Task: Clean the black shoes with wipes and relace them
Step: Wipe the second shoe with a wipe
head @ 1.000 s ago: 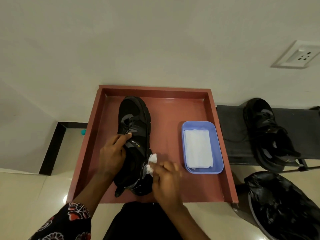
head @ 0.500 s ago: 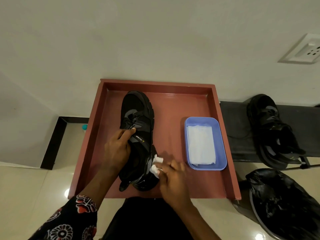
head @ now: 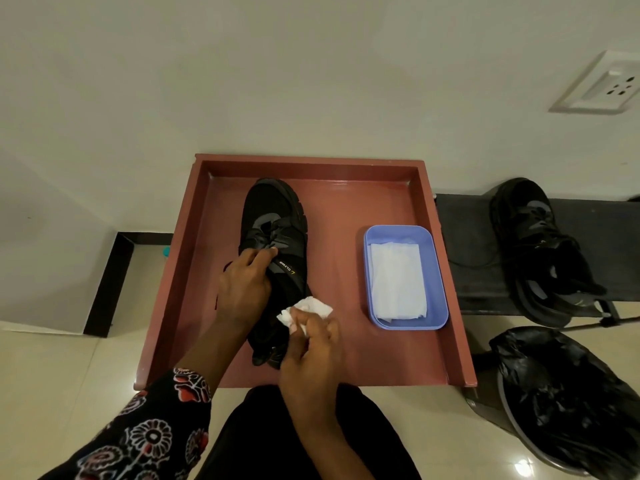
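The shoe was gripped by the left hand. A wipe was pinched in the right hand, pressed against the shoe's heel side.

Bare tray floor lies between shoe and blue tub.

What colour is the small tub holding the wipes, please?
The tub is light blue, clearest in the head view.

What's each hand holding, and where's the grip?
Left hand grips the shoe at its midfoot, thumb on the tongue. Right hand pinches a crumpled wipe against the shoe's heel side.
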